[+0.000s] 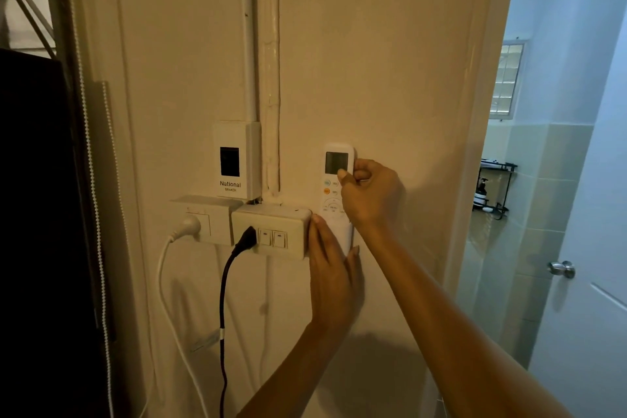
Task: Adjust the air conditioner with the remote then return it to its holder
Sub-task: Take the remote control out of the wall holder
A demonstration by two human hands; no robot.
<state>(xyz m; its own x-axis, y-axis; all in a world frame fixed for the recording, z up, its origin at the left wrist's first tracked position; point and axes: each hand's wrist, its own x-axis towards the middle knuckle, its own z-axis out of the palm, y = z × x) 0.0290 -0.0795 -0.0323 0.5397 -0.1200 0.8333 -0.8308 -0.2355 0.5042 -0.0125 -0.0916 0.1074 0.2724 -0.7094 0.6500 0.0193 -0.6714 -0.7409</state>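
Remote (334,193) upright on the wall, foot in its holder (346,237), at 3 o'clock of the switch box (271,234). Right hand (369,193) pinches its upper edge; left hand (334,278), fingers together, lies flat over the holder. Best to move it straight along the wall while the left steadies the holder.

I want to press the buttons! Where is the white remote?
The white plastic remote is upright on the beige wall, right of the cream switch box, gripped by the right hand.

Cream wall (390,61) bearing holder (346,237), breaker box (237,159), socket boxes (271,234).

Right hand (369,193) grips remote (336,176) (upright, against wall).
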